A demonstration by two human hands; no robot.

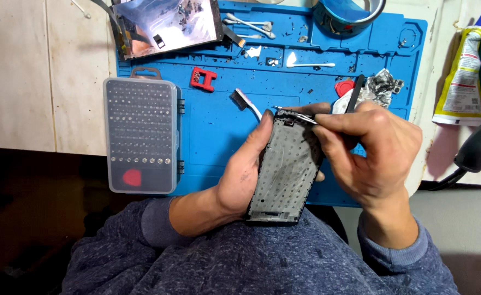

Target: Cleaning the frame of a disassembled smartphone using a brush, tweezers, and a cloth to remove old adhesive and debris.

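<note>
Above the blue repair mat (218, 136), the left hand (240, 175) clasped the thin, light, likely bendable phone frame (284, 169) by its long edges, while the right hand (371, 147) pinched fine tweezers (298, 114) at its top.

Phone frame (284, 169): dark grey, stripped, inner side up, tilted, held above the near edge of the blue mat (213, 136). Tweezers (295, 113): thin, metal, tips at the frame's top edge, possibly touching a small part
</note>
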